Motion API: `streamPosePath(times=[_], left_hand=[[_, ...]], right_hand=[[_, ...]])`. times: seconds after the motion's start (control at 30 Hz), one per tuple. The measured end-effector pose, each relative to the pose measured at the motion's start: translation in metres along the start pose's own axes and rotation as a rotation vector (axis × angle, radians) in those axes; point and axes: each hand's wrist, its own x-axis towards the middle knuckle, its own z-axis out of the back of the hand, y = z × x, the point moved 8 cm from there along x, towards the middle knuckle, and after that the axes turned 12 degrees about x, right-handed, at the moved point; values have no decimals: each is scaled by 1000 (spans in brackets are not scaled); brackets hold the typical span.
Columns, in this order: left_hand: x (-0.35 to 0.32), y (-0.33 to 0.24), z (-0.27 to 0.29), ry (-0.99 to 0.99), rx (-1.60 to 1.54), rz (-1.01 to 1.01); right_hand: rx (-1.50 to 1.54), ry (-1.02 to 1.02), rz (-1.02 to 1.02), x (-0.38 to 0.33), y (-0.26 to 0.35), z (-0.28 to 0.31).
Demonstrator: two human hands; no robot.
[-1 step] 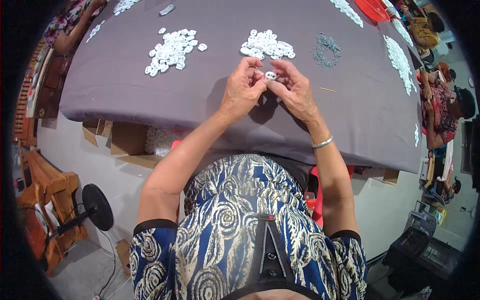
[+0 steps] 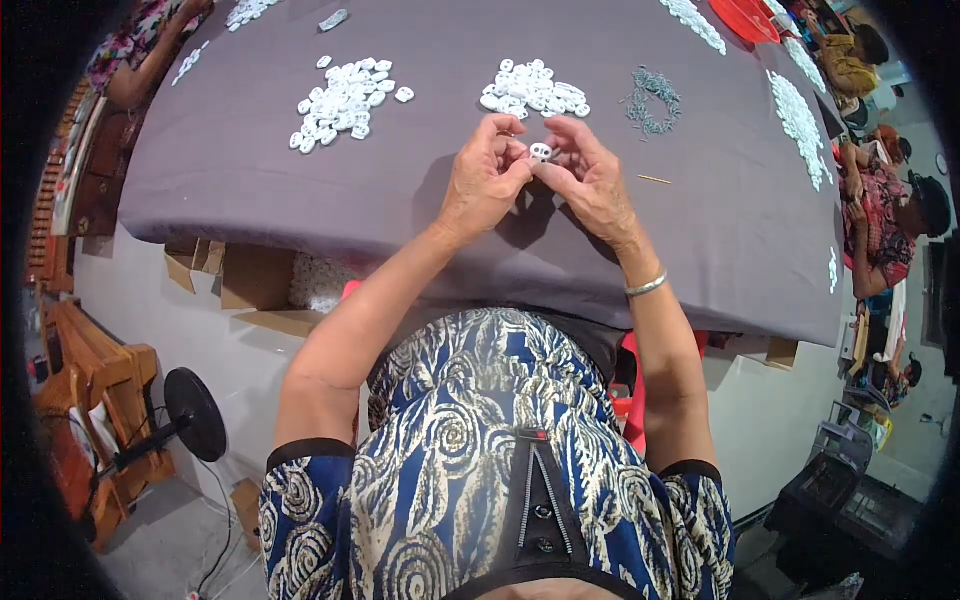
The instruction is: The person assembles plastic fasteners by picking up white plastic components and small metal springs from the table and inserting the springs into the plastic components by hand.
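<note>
Above the near part of the table, my left hand [image 2: 490, 172] and my right hand [image 2: 587, 180] meet at the fingertips. Between them they pinch a small white oval plastic piece [image 2: 541, 151] with two dark holes in its face. Just beyond my fingers lies a pile of similar white pieces [image 2: 535, 90], and a larger pile [image 2: 343, 103] sits farther left. To the right is a loose ring of small thin grey pieces [image 2: 654, 103]. A thin yellowish stick [image 2: 655, 179] rests on the cloth beside my right hand.
The table wears a grey cloth [image 2: 400, 200]. More white pieces [image 2: 798, 122] and a red tray [image 2: 745, 18] lie toward the far right. Other people sit along the left and right sides. Below the near edge stands an open cardboard box [image 2: 258, 278]; a black round-based stand [image 2: 196, 414] is at lower left.
</note>
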Motion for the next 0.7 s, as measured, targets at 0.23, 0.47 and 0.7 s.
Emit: streamPosePath(times=[0.23, 0.47, 0.7], left_hand=[[-2, -3, 1, 26, -4, 30], [0, -3, 1, 29, -2, 8], [7, -6, 2, 49, -54, 60]], right_hand=[[-438, 165, 108, 1, 26, -11], [-585, 279, 195, 4, 22, -19], [-562, 284, 214, 8, 21, -19]])
